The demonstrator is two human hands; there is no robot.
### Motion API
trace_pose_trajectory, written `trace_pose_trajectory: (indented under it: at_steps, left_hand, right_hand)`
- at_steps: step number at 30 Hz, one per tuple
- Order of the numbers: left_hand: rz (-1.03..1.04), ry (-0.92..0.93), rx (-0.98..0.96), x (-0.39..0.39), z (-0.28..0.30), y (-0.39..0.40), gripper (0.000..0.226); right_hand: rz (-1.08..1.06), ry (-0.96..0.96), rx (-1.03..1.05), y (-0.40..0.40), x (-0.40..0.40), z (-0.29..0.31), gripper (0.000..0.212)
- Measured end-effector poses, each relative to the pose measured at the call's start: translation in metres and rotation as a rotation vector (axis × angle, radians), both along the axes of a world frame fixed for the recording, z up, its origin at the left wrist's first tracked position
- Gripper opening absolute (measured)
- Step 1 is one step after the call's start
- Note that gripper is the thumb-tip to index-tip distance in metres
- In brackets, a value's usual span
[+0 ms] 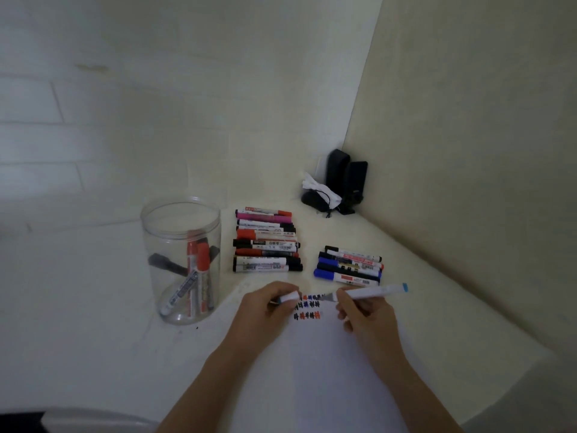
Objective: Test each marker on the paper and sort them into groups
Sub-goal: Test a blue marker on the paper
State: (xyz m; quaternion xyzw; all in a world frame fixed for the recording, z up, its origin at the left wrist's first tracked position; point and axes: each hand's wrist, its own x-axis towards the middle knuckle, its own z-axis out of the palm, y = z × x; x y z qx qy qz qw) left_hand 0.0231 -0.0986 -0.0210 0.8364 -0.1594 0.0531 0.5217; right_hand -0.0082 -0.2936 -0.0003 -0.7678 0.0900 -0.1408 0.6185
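My right hand [362,310] grips a white marker [371,292] with a light blue end, its uncapped tip pointing left over the paper [318,376]. My left hand [268,304] holds the marker's white cap [288,297] just left of the tip. Rows of small red, blue and black test marks [309,306] sit on the paper between my hands. A larger group of red, black and pink markers [267,242] lies behind my left hand. A smaller group of blue and black markers [349,265] lies behind my right hand.
A clear plastic jar [182,260] at the left holds several red and black markers. Black objects with a white wrapped cord [334,189] stand in the far corner. Walls close the table at the back and right.
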Motion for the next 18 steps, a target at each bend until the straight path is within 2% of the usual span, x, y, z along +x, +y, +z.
trace_pose_trajectory:
  at_steps: [3,9,18]
  left_hand:
    - [0.042,0.005,-0.038,0.002,0.000,0.001,0.020]
    - [-0.015,0.036,-0.088,0.002,0.001,0.003,0.015]
    - [-0.135,-0.017,-0.123,0.009,-0.003,0.008,0.018]
  right_hand:
    - [0.059,-0.018,0.141,0.013,-0.005,0.011,0.009]
    - [0.098,0.001,0.201,0.026,-0.005,0.018,0.010]
    - [0.172,0.065,0.108,0.035,-0.004,0.013,0.014]
